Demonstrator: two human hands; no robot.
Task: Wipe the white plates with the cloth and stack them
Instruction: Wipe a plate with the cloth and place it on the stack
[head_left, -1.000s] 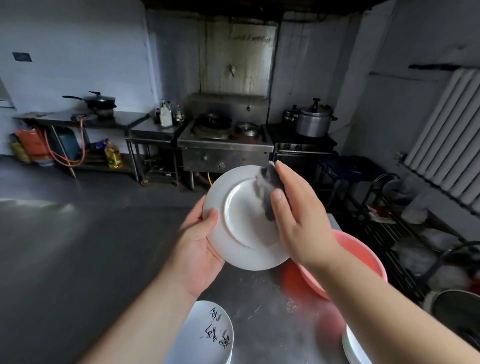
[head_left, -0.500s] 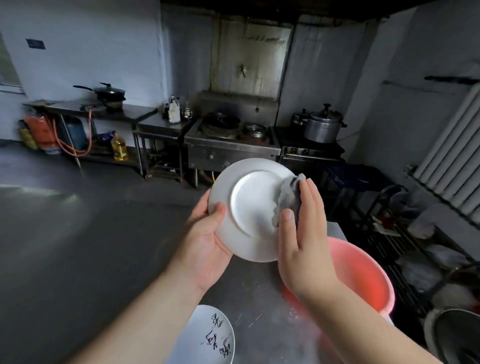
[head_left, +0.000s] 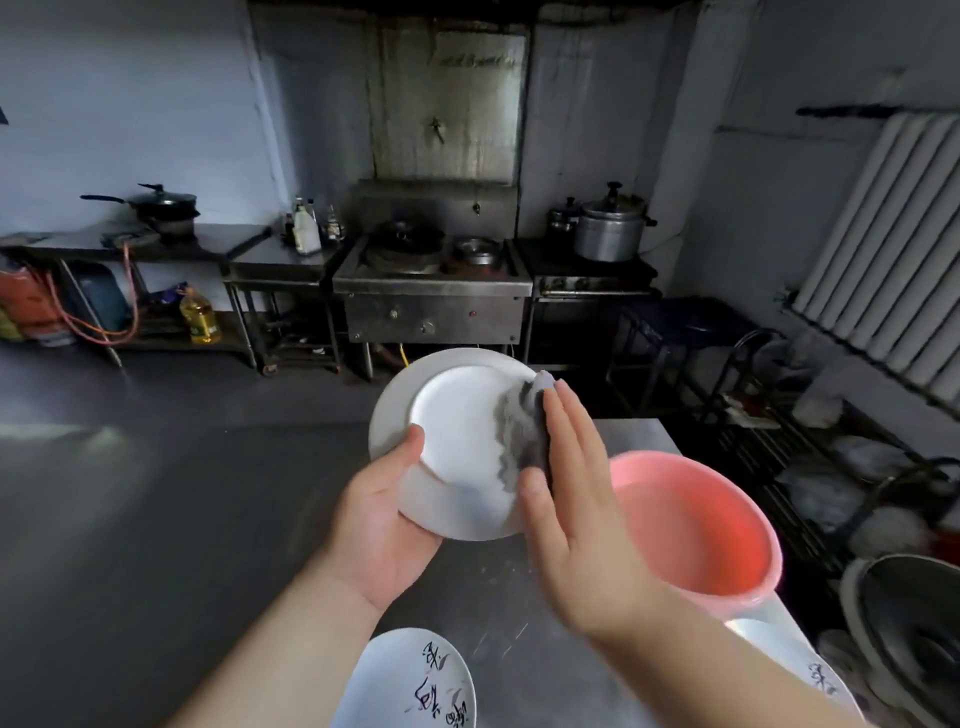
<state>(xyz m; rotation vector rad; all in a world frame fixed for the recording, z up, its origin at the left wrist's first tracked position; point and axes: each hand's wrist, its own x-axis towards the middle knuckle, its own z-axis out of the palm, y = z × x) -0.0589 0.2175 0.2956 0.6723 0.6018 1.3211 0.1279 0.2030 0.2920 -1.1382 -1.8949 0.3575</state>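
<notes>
- a white plate (head_left: 457, 447) is gripped at its lower left rim by the left hand (head_left: 382, 525), raised over the steel table (head_left: 156, 519).
- the grey cloth (head_left: 522, 431) is pressed to it under the flat right hand (head_left: 576, 519).
- wiping is judged under way; stacking onto the near plates (head_left: 410, 680) is left.

Pink basin (head_left: 696, 525) near a stove (head_left: 434, 283) — (steel) pot (head_left: 610, 231) beside.

A steel table (head_left: 545, 654) carries a pink basin (head_left: 696, 525) and two patterned plates (head_left: 410, 686) (head_left: 800, 665).
</notes>
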